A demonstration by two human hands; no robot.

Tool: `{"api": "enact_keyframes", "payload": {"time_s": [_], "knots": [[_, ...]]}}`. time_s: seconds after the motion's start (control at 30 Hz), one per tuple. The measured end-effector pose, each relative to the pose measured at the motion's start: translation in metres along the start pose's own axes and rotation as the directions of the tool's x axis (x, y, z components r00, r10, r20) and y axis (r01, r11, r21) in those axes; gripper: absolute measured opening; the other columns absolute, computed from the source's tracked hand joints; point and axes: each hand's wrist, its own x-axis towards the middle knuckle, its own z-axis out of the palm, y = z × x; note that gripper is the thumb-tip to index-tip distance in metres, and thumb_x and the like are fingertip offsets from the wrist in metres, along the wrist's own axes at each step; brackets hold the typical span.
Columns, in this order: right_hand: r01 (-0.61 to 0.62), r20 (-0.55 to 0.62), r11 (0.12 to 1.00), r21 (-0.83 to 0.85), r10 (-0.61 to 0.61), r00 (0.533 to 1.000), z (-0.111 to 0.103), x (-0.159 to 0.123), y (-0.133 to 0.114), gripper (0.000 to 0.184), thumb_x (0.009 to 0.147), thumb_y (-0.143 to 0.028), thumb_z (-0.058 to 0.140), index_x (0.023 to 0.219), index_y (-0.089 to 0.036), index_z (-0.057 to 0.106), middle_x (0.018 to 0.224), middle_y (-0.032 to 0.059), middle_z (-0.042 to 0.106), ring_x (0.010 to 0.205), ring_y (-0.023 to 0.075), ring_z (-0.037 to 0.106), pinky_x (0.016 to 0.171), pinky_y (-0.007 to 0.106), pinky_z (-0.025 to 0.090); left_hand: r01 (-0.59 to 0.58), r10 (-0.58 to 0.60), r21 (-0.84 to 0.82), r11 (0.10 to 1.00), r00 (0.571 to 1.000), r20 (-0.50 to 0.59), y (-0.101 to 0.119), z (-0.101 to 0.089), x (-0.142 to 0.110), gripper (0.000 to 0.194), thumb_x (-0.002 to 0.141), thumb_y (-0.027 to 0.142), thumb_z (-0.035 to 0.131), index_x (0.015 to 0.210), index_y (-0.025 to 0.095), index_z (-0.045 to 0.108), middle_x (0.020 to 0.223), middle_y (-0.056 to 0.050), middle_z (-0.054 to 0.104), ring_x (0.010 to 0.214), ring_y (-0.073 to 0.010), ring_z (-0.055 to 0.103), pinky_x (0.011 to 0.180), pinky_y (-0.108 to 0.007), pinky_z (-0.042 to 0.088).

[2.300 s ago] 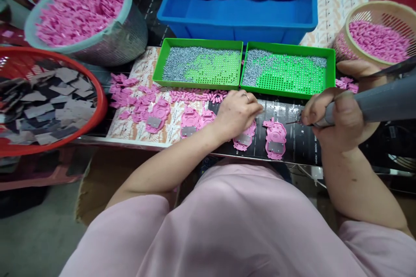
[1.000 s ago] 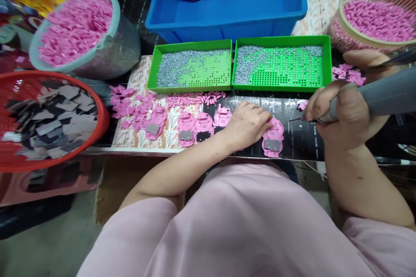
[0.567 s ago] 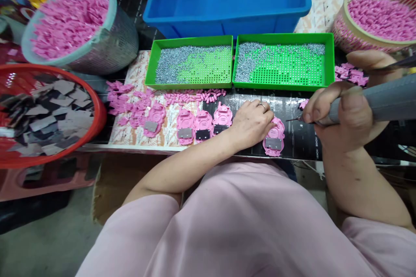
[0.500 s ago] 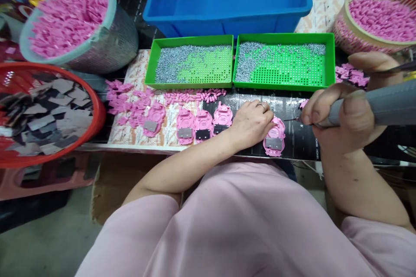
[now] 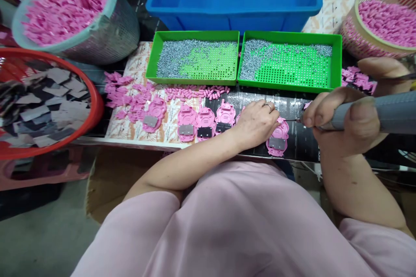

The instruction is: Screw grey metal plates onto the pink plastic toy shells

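Note:
My right hand (image 5: 351, 112) is wrapped around a grey electric screwdriver (image 5: 394, 112). Its thin bit points left, and the tip reaches the upper right edge of a pink plastic casing (image 5: 282, 132) with a grey plate on its lower half. On the upper left of that casing rest the closed fingers of my left hand (image 5: 258, 123), which wears a ring; they cover part of it. Left of this hand stands a row of similar pink casings (image 5: 205, 119) with grey or black plates, one partly hidden behind the hand.
Two green trays (image 5: 191, 81) of small screws lie beyond my hands, with a blue bin (image 5: 234, 11) of stacked pink parts behind. Pink pieces fill a pale green basket (image 5: 125, 26) and a beige basket (image 5: 360, 47). A red basket (image 5: 97, 108) holds flat plates. Loose pink parts (image 5: 130, 95) lie nearby.
The screwdriver bit has come closer to the casing, its tip now at the upper edge. My left hand keeps its place on the casing. The whole view has shifted slightly.

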Motion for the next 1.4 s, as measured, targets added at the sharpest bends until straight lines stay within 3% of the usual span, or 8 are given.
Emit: {"api": "enact_keyframes", "payload": {"time_s": [0.27, 0.47, 0.6, 0.77, 0.97, 1.1, 1.3, 1.4], "knots": [[0.05, 0.099, 0.994, 0.099, -0.06, 0.993, -0.001, 0.0, 0.011, 0.031, 0.078, -0.03, 0.066, 0.108, -0.033, 0.063, 0.048, -0.0064, 0.049, 0.034, 0.0132, 0.043, 0.032, 0.03, 0.037, -0.017, 0.017, 0.055, 0.998, 1.0, -0.009, 0.004, -0.001, 0.003, 0.027, 0.094, 0.034, 0.051, 0.082, 0.013, 0.064, 0.084, -0.01, 0.063, 0.085, -0.0228, 0.057, 0.067, -0.033, 0.04], [0.047, 0.271, 0.997, 0.064, -0.063, 0.961, -0.007, -0.002, 0.014, 0.025, 0.081, -0.033, 0.064, 0.105, -0.035, 0.062, 0.053, -0.0059, 0.052, 0.037, 0.0126, 0.047, 0.034, 0.028, 0.038, -0.043, 0.043, 0.089, 0.995, 0.999, -0.002, 0.005, 0.002, 0.002, 0.02, 0.093, 0.021, 0.048, 0.08, 0.012, 0.062, 0.083, -0.01, 0.062, 0.084, -0.0222, 0.056, 0.067, -0.032, 0.042], [0.058, 0.246, 0.998, 0.032, -0.064, 0.967, -0.009, -0.001, 0.018, 0.027, 0.077, -0.033, 0.068, 0.104, -0.033, 0.065, 0.053, -0.0048, 0.051, 0.038, 0.0161, 0.048, 0.032, 0.033, 0.038, -0.068, 0.06, 0.063, 0.996, 0.991, 0.121, 0.009, -0.003, 0.005, 0.02, 0.091, 0.009, 0.042, 0.084, 0.011, 0.061, 0.086, -0.011, 0.062, 0.088, -0.0221, 0.055, 0.067, -0.031, 0.044], [0.063, 0.283, 0.998, 0.025, -0.068, 0.957, -0.007, 0.004, 0.021, 0.026, 0.079, -0.035, 0.067, 0.105, -0.035, 0.064, 0.049, -0.0061, 0.049, 0.035, 0.0146, 0.045, 0.03, 0.031, 0.037, -0.042, 0.039, 0.012, 0.999, 0.982, 0.185, 0.01, -0.008, 0.009, 0.021, 0.094, 0.011, 0.04, 0.088, 0.011, 0.061, 0.094, -0.011, 0.062, 0.095, -0.0225, 0.054, 0.066, -0.029, 0.046], [0.035, 0.181, 0.998, 0.048, -0.043, 0.983, -0.002, 0.007, 0.021, 0.028, 0.08, -0.032, 0.066, 0.108, -0.032, 0.064, 0.046, -0.0068, 0.044, 0.035, 0.013, 0.045, 0.033, 0.028, 0.039, -0.017, 0.014, 0.026, 1.0, 0.995, 0.103, 0.006, -0.006, 0.005, 0.017, 0.093, 0.02, 0.047, 0.089, 0.012, 0.062, 0.092, -0.01, 0.061, 0.095, -0.0224, 0.054, 0.067, -0.029, 0.046], [-0.002, 0.176, 0.998, 0.062, -0.009, 0.984, -0.003, 0.008, 0.023, 0.028, 0.079, -0.033, 0.067, 0.107, -0.033, 0.064, 0.046, -0.0073, 0.044, 0.035, 0.0131, 0.047, 0.035, 0.028, 0.039, -0.014, 0.014, -0.008, 1.0, 0.997, 0.071, 0.005, -0.007, 0.004, 0.021, 0.092, 0.031, 0.053, 0.096, 0.013, 0.063, 0.104, -0.01, 0.062, 0.098, -0.0243, 0.053, 0.071, -0.031, 0.047], [-0.006, 0.174, 1.0, 0.001, 0.005, 0.985, -0.008, 0.006, 0.021, 0.033, 0.077, -0.039, 0.068, 0.11, -0.035, 0.062, 0.046, -0.0067, 0.043, 0.038, 0.0143, 0.047, 0.037, 0.029, 0.037, -0.041, 0.044, -0.055, 0.998, 0.997, 0.058, 0.003, 0.001, 0.005, 0.027, 0.096, 0.028, 0.045, 0.087, 0.014, 0.067, 0.095, -0.008, 0.066, 0.092, -0.0224, 0.056, 0.08, -0.034, 0.047], [0.019, 0.141, 1.0, 0.006, -0.02, 0.99, -0.006, 0.009, 0.009, 0.032, 0.075, -0.041, 0.069, 0.106, -0.035, 0.062, 0.056, -0.005, 0.051, 0.038, 0.0131, 0.046, 0.037, 0.03, 0.041, -0.017, 0.017, -0.098, 0.995, 1.0, -0.001, 0.0, 0.003, 0.002, 0.026, 0.094, 0.031, 0.05, 0.092, 0.014, 0.068, 0.098, -0.007, 0.067, 0.093, -0.0209, 0.057, 0.082, -0.033, 0.048]]}}
